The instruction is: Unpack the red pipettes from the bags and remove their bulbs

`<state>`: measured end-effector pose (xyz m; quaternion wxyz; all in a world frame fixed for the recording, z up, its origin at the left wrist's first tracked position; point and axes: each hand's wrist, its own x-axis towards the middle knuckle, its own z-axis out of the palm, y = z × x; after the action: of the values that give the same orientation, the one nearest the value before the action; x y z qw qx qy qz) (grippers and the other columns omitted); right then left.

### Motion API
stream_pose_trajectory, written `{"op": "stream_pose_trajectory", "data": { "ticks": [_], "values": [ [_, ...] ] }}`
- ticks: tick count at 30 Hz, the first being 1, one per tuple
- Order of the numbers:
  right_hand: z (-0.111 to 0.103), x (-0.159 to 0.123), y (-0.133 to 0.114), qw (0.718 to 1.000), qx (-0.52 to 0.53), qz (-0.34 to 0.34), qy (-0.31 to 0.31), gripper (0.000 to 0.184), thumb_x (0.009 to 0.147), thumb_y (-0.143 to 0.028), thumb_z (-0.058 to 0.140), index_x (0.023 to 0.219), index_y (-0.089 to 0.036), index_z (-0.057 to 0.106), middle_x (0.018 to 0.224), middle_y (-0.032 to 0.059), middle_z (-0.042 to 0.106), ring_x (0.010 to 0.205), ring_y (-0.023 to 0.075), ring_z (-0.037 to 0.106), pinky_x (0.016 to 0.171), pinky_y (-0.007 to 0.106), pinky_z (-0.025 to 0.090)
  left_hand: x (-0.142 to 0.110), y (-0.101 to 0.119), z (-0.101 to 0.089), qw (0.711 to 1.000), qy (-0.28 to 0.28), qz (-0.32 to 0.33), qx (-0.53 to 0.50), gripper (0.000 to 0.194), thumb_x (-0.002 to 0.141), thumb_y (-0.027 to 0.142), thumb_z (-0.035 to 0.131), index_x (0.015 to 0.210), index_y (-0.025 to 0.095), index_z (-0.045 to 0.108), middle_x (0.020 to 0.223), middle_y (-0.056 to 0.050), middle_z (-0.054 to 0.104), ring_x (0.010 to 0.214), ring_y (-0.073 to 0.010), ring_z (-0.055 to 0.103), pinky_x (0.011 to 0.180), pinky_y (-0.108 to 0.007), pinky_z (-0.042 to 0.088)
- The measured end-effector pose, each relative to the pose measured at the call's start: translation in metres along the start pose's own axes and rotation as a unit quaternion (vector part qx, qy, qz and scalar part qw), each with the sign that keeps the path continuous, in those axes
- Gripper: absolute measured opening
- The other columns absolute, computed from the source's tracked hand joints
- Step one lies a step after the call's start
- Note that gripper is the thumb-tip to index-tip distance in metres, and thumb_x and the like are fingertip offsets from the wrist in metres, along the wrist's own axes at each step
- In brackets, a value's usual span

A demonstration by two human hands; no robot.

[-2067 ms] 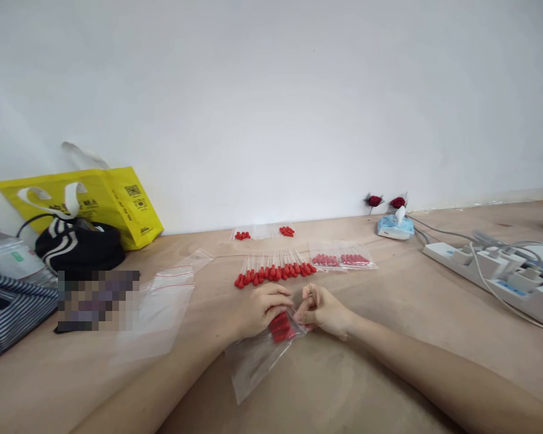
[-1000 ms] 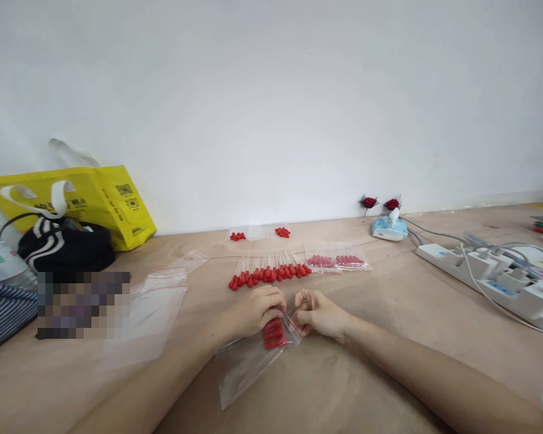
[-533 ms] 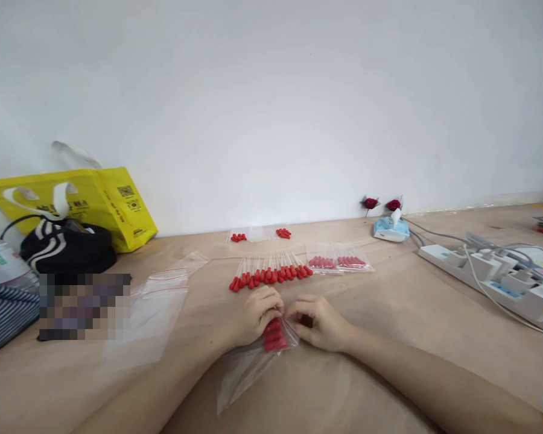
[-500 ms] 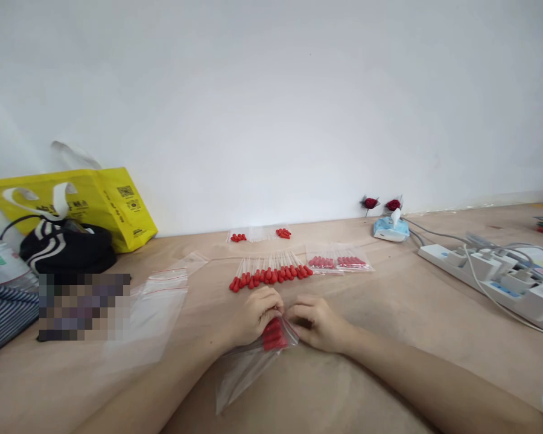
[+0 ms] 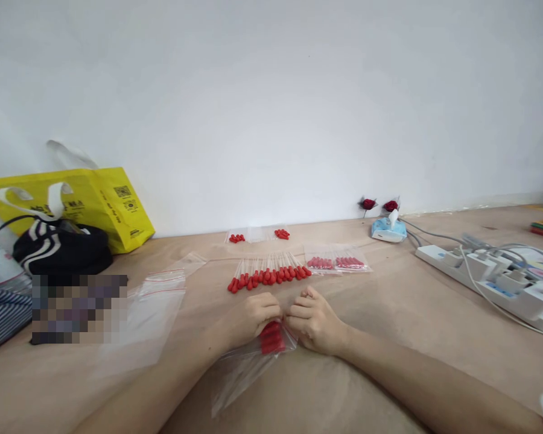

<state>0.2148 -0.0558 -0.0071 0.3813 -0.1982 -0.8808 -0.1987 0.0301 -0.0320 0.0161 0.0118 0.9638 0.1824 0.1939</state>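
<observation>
A clear plastic zip bag with several red-bulbed droppers inside lies between my hands. My left hand is closed on the bag's upper edge, over the droppers. My right hand has its fingers curled together at the bag's right edge, close to the left fingertips. The fingertips of both hands are partly hidden. Just beyond my hands, a row of loose droppers with red bulbs and clear stems is spread out, bulbs toward me.
Behind the row lie filled bags and, by the wall, another bag with droppers. At left are flat clear bags, a black pouch and a yellow tote. Tissues and a power strip stand right.
My right hand's fingers have curled tighter against the bag's edge. My left hand keeps its grip, and the bag with the droppers has hardly moved. The view has shifted slightly.
</observation>
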Motion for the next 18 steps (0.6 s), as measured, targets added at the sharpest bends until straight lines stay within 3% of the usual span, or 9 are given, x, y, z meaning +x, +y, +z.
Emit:
{"op": "stream_pose_trajectory", "data": {
  "ticks": [7,18],
  "values": [
    [0.002,-0.001,0.002,0.999,0.012,-0.016,-0.041,0.022,0.072,-0.007,0.035,0.055,-0.015,0.045,0.054,-0.0007,0.048,0.055,0.0104,0.032,0.060,0.028,0.024,0.003,0.004,-0.005,0.990,-0.048,0.082,0.101,0.030,0.088,0.012,0.032,0.064,0.015,0.049,0.068,-0.003,0.057,0.063,-0.0135,0.047,0.057,-0.023,0.037],
    [-0.006,-0.004,0.010,0.987,0.046,0.006,-0.157,0.017,0.078,-0.014,0.042,0.064,-0.017,0.050,0.065,0.0010,0.054,0.066,0.0129,0.040,0.061,0.027,0.025,-0.002,-0.005,-0.036,0.996,-0.022,0.022,0.083,0.031,0.088,0.012,0.027,0.093,0.014,0.058,0.102,-0.009,0.061,0.092,-0.0152,0.056,0.079,-0.026,0.045]
  ]
}}
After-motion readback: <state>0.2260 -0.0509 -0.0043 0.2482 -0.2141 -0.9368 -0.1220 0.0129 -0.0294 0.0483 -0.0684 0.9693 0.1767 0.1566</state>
